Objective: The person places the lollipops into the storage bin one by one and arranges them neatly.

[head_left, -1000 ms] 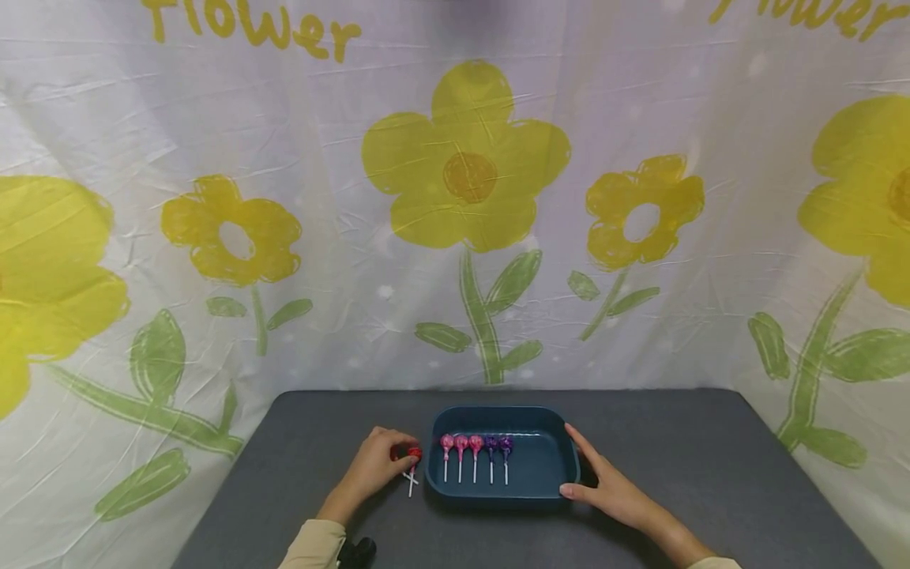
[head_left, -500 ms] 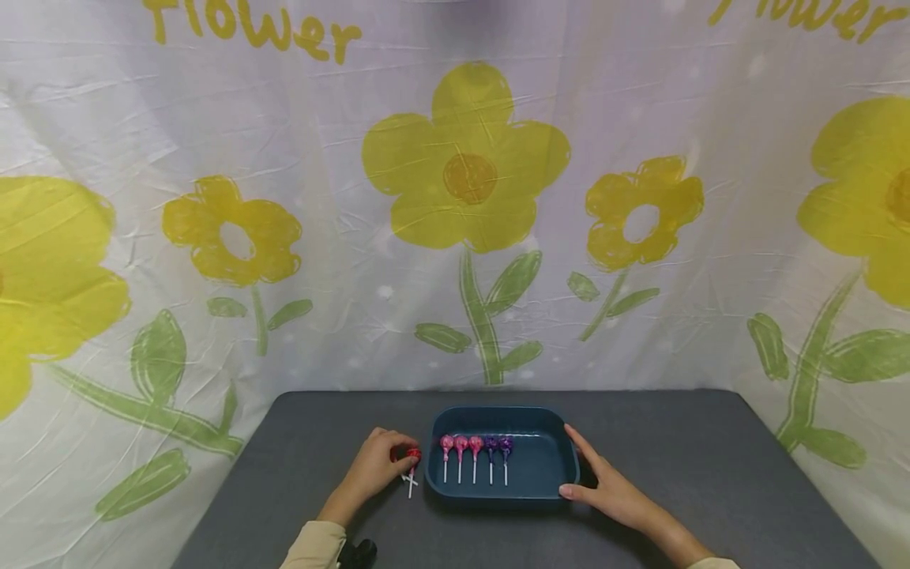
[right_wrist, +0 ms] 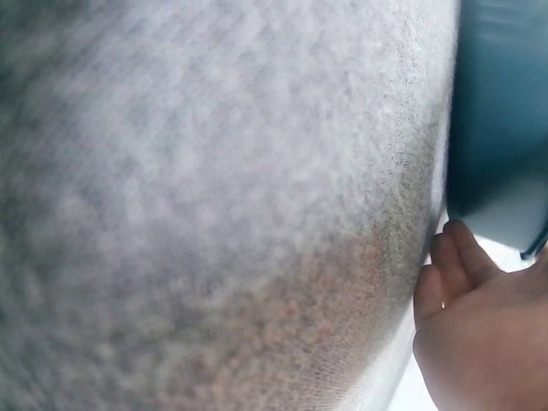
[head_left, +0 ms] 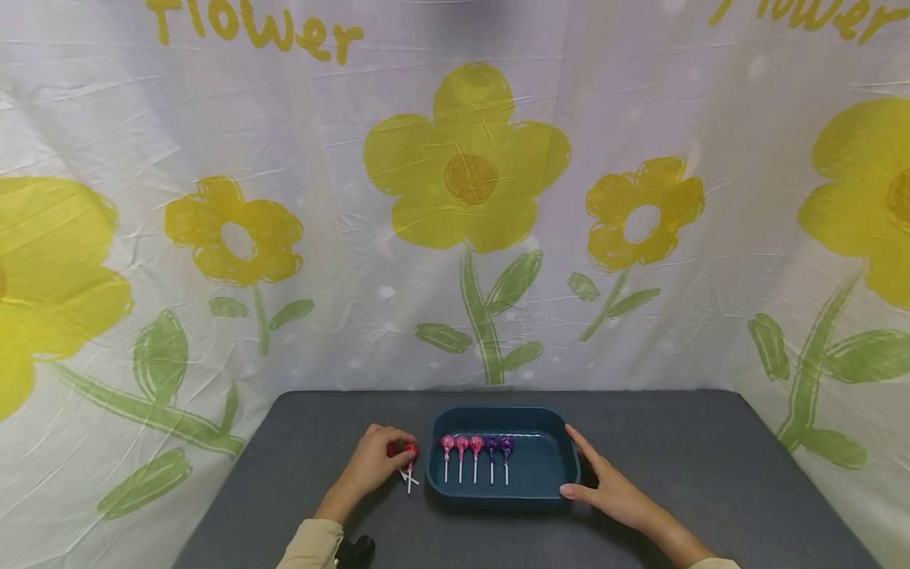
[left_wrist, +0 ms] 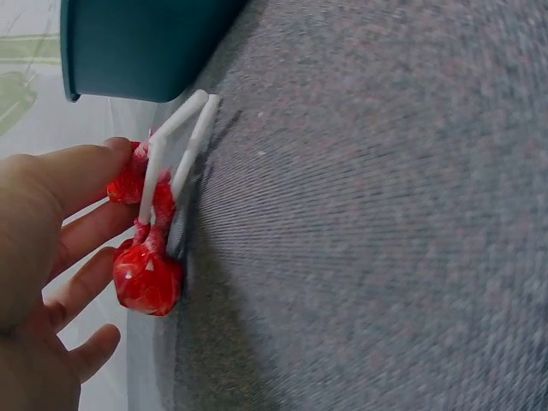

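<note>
Over on the left, a red pop (left_wrist: 127, 184) is being pinched by its wrapped head in the left hand (head_left: 374, 458), thumb against the candy, the lower fingers being held spread. Right beside it a second red pop (left_wrist: 150, 281) is being crowded in, and white sticks (left_wrist: 195, 145) are being crossed on the near side; how many reds are being bunched here cannot be told for sure. It is all being played out over the grey table (head_left: 640, 427), just left of the blue tray (head_left: 501, 499).

To the right, the tray's short end is being gripped by the right hand (head_left: 611, 490), thumb at the near corner, fingers at the far one. Inside, towards the left, three pink pops (head_left: 462, 443) and two purple pops (head_left: 491, 444) are being shown off in a row, heads far, sticks near.

Something light is being handled, by the look of it: hard ball, stiff thin stick, glossy wrapper, probably slippery. The surest hold is being offered by the sides of the head, or the twist of wrapper below it; by the stick's tip alone, the head would likely be left swinging. No hard squeeze is being called for, and a neighbour could be snagged where sticks are being crossed.
</note>
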`<state>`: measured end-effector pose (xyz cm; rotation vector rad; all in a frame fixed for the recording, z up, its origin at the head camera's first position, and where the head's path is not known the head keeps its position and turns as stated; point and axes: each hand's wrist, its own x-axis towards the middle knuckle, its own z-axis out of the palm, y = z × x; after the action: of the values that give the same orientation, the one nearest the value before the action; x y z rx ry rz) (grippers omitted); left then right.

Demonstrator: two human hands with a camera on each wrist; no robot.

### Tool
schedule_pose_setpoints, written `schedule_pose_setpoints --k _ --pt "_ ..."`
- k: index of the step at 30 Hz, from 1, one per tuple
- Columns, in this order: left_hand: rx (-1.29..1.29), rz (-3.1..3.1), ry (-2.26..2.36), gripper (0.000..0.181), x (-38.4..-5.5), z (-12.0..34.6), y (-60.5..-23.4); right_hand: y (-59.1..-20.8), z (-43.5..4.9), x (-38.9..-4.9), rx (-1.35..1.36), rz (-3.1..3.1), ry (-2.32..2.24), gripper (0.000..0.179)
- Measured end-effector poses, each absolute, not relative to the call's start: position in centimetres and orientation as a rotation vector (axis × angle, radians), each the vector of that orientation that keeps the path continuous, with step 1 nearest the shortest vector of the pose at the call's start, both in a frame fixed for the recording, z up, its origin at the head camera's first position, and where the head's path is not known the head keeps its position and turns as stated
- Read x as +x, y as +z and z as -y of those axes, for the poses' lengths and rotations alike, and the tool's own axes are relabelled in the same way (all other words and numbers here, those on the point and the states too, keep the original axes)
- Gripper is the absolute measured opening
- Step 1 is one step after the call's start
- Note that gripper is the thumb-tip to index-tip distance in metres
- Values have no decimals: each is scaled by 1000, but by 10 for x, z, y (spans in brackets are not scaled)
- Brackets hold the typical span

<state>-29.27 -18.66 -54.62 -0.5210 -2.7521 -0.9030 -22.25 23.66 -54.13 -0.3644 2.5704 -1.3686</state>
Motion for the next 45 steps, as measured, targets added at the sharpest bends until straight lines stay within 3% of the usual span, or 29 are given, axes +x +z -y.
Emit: schedule_pose_setpoints --k 16,45 --pt "-402 2732 -989 18 -296 188 -525 -541 -238 -222 -389 -2564 -1368 92" --pt "-479 2676 -1062 23 -301 173 -490 -542 -237 -223 -381 -2573 -1362 92"
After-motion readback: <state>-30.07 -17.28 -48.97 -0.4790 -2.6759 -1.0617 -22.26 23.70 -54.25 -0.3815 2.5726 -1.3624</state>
